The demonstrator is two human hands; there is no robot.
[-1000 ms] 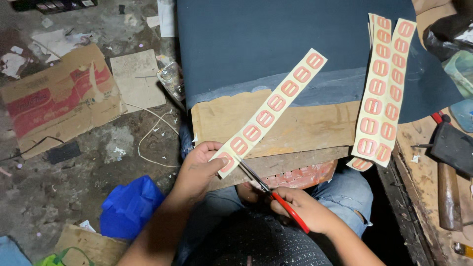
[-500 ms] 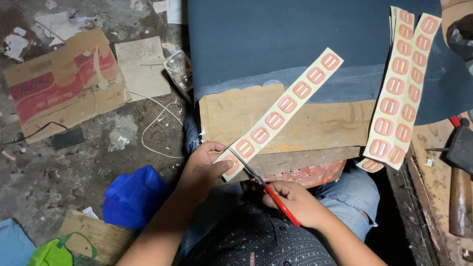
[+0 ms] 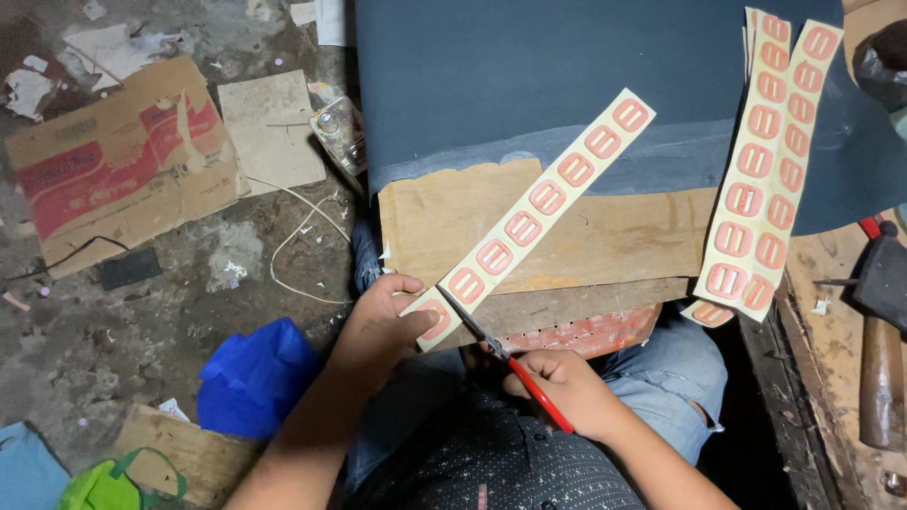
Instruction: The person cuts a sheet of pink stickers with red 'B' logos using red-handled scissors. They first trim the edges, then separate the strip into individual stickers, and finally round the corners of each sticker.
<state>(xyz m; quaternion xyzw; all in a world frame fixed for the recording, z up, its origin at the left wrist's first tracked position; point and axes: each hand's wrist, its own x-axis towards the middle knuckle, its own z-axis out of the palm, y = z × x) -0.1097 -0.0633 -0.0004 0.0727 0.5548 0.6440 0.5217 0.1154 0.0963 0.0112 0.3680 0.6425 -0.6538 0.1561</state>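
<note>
Bare forearms, a dark shirt dotted white, and worn light-blue jeans.

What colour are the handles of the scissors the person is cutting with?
Red: the scissors have red handles, held in the right hand, seen best in the head view.

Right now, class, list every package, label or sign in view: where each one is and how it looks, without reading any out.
Label strip: long cream strip of orange rounded labels, held by the left hand, scissors at its lower end.
Label sheets: stacked cream strips of the same orange labels, at the right on the dark board.
Cardboard box: flattened on the floor, upper left, brown with red print.
</note>
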